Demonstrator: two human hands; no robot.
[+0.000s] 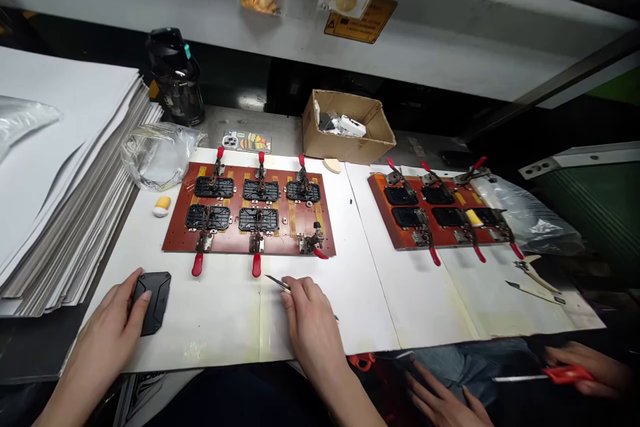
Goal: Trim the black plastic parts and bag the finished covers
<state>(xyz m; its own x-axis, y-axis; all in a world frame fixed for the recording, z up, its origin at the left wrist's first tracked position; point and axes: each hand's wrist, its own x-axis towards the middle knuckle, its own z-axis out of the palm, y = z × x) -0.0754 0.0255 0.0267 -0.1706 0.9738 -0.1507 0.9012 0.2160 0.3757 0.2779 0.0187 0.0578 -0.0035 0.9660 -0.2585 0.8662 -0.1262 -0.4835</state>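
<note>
My left hand [113, 323] rests on the white sheet with its fingers laid over a flat black plastic part [154, 300] near the front left. My right hand [310, 320] lies palm down with its fingers closed on a pair of metal tweezers [277, 282], whose tip points left. Just beyond both hands sits a red-brown fixture board [250, 243] with red-handled toggle clamps. Black parts fill five of its nests; the front right nest is bare.
A second clamp board [445, 213] lies to the right. A tall stack of white sheets [60, 173] fills the left. A cardboard box [345, 123], a phone [247, 141] and a plastic bag [157, 153] sit behind. Another person's hands [585, 363] hold a red-handled tool at lower right.
</note>
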